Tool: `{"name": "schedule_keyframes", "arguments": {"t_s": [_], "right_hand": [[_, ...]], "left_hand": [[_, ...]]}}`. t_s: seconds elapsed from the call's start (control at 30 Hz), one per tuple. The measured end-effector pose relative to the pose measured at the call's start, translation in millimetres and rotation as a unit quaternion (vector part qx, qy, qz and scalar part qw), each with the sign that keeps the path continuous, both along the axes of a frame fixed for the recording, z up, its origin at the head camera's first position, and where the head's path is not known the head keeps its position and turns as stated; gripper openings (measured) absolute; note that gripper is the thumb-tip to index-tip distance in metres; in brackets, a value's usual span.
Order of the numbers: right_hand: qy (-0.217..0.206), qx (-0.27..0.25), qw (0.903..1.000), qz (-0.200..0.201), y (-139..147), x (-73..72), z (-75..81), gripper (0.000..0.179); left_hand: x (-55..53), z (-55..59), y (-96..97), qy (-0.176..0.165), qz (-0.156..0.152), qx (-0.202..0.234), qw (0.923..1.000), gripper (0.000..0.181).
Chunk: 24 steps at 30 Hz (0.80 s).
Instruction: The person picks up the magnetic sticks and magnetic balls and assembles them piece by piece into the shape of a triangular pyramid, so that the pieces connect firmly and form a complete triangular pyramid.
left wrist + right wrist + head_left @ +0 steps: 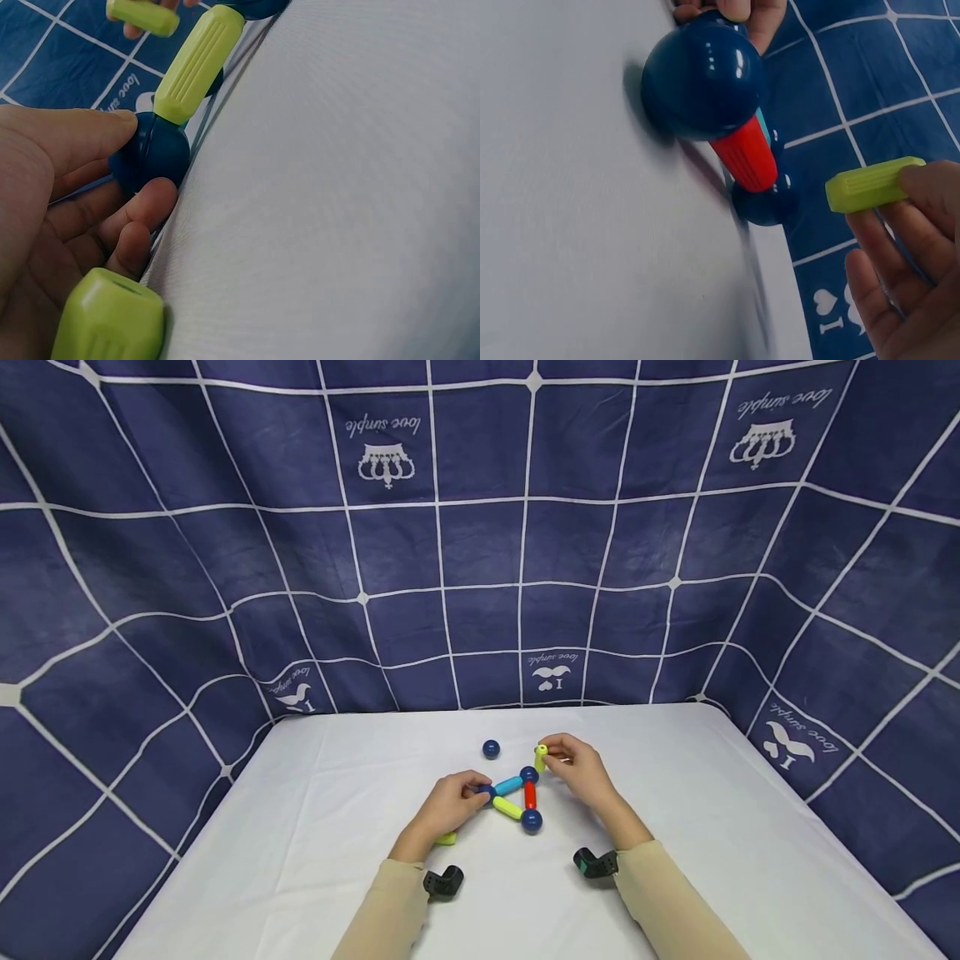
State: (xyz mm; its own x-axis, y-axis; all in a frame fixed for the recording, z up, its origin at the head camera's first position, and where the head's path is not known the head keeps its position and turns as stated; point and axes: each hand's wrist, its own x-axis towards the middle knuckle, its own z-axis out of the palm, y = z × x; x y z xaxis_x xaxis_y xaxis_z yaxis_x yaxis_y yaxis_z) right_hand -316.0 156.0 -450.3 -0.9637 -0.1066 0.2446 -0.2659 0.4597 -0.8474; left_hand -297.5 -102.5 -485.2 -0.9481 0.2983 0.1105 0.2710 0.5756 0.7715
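Note:
On the table lies a triangle of three dark blue balls joined by a light blue rod [509,786], a red rod [530,795] and a yellow-green rod [507,808]. My left hand [448,806] pinches the ball [161,154] at the triangle's left corner between thumb and fingers. Held upright in my right hand [581,768] is a loose yellow-green rod [870,186], close to the far ball [528,775] and apart from it in the right wrist view. The near ball [531,821] has no hand on it.
A single dark blue ball [491,749] sits beyond the triangle. Another yellow-green rod [446,839] lies beside the left wrist, partly hidden. The white-covered table [337,843] ends at a dark blue checked curtain [480,543] at the back and sides.

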Motion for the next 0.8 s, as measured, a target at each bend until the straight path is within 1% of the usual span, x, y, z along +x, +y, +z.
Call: {"name": "schedule_keyframes", "arguments": {"t_s": [0.2,0.27,0.33,0.47,0.6,0.8], "right_hand": [[-0.003,-0.003,1.0,0.005,-10,-5.9,-2.9,0.022],[0.001,-0.001,1.0,0.002,-12,-7.5,-3.8,0.022],[0.004,0.0,1.0,0.0,-13,-9.0,-5.4,0.022],[0.001,0.002,1.0,-0.003,-14,-11.2,-9.0,0.022],[-0.003,0.008,1.0,-0.005,-15,-12.0,-12.2,0.022],[-0.002,0.057,0.9983,0.007,-15,-9.5,-20.5,0.023]], "left_hand": [[-1.0,-0.7,-1.0,-0.002,0.004,0.001,1.0,0.023],[-1.4,-0.5,-0.8,0.002,0.001,0.002,1.0,0.023],[-1.1,-0.3,-0.7,-0.001,0.002,0.003,1.0,0.023],[-0.3,-0.5,-1.0,-0.002,0.004,0.001,1.0,0.023],[-1.8,-1.2,-0.8,-0.006,0.004,-0.001,1.0,0.023],[-0.1,-1.3,-0.3,-0.008,0.004,-0.002,1.0,0.023]]}}
